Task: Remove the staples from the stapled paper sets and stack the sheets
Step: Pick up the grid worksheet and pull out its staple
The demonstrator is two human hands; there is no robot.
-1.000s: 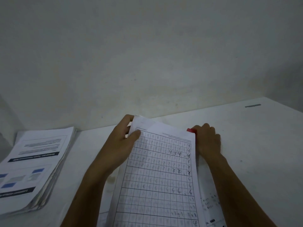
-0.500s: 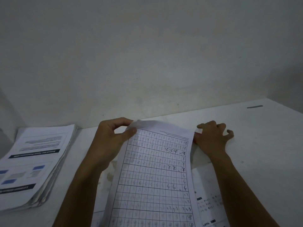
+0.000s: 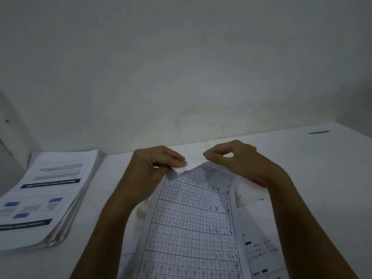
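I can't make out any staple at the folded corner of the gridded sheet (image 3: 193,224); my left hand (image 3: 153,168) covers that spot. Right of the sheet, a red object (image 3: 258,183) shows only as a sliver behind my right wrist. The sheet's near end runs off the bottom edge. Left of it, the paper stack (image 3: 46,200) is cropped, its print unreadable.
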